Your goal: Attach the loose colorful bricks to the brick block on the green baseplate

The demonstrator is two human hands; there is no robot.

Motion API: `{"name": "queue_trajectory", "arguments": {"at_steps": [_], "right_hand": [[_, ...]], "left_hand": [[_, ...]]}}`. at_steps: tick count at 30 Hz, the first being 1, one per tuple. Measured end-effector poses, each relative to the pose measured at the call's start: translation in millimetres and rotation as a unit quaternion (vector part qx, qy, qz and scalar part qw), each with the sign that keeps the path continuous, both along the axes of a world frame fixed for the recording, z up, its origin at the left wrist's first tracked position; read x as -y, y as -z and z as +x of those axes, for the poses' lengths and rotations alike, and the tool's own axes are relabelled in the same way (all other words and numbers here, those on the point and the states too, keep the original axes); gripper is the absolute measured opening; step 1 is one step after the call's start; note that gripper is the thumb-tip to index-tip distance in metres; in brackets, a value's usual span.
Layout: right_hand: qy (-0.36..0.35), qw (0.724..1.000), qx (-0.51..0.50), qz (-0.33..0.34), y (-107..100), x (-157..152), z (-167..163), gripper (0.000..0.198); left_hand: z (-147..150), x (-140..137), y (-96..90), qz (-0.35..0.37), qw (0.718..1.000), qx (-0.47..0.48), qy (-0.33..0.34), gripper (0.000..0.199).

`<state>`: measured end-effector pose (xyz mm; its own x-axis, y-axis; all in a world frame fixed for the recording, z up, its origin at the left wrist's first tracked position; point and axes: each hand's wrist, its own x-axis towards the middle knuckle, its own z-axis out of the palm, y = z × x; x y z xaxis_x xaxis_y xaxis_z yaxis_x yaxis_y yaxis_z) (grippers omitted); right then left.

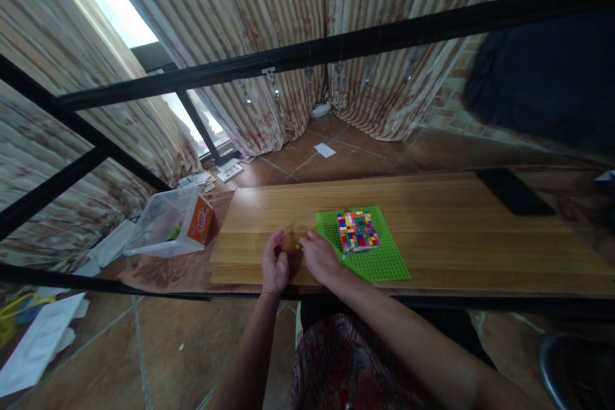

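Observation:
My right hand (pixel 320 259) is closed in a pinch over the wooden tabletop, with a tiny yellow toy brick (pixel 298 246) at its fingertips. Just left of it, my left hand (pixel 275 265) is half curled, thumb and fingers apart, and I make out nothing held in it. Faint pinkish blur shows between the two hands, too unclear to name. Beside my right hand lies a green studded baseplate (pixel 384 262), its near left part partly behind my forearm. On the baseplate stands a square block of many-coloured toy bricks (pixel 358 231).
A clear plastic box (pixel 166 246) with an orange label and some green pieces inside stands at the table's left end. A dark flat slab (pixel 516 192) lies at the right on the table (pixel 446 230). A black metal bar (pixel 307 54) crosses beyond the table.

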<state>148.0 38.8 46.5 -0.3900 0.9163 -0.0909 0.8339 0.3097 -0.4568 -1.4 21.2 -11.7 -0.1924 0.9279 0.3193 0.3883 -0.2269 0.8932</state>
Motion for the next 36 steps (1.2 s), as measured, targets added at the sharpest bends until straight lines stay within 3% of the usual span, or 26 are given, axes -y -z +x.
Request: {"name": "queue_trajectory", "arguments": {"at_steps": [4, 8, 10, 14, 20, 25, 30, 36], "right_hand": [[-0.002, 1.0, -0.027, 0.013, 3, 5, 3, 0.025], [0.004, 0.984, -0.169, 0.053, -4, 23, 25, 0.018], [0.031, 0.966, -0.249, 0.061, -11, 32, 45, 0.017], [0.159, 0.92, -0.355, 0.055, -13, 37, 99, 0.014], [0.291, 0.843, -0.448, 0.064, 7, 5, 159, 0.029], [0.299, 0.829, -0.467, 0.076, 14, -19, 160, 0.031], [0.278, 0.83, -0.482, 0.05, 17, -23, 157, 0.025], [0.3, 0.79, -0.534, 0.015, 19, -25, 155, 0.023]], "left_hand": [[1, -1, 0.1, -0.016, 0.999, -0.026, 0.01, 0.052], [5, 1, -5.6, 0.008, 0.992, -0.126, 0.03, 0.048], [7, 2, -10.8, 0.023, 0.981, -0.183, 0.054, 0.046], [10, 2, -17.1, 0.038, 0.965, -0.25, 0.073, 0.036], [9, -2, -14.8, 0.047, 0.961, -0.264, 0.071, 0.025], [9, -2, -15.5, 0.05, 0.962, -0.259, 0.075, 0.022], [9, -2, -15.2, 0.05, 0.963, -0.255, 0.073, 0.021], [10, -2, -14.6, 0.051, 0.963, -0.256, 0.071, 0.021]]}}
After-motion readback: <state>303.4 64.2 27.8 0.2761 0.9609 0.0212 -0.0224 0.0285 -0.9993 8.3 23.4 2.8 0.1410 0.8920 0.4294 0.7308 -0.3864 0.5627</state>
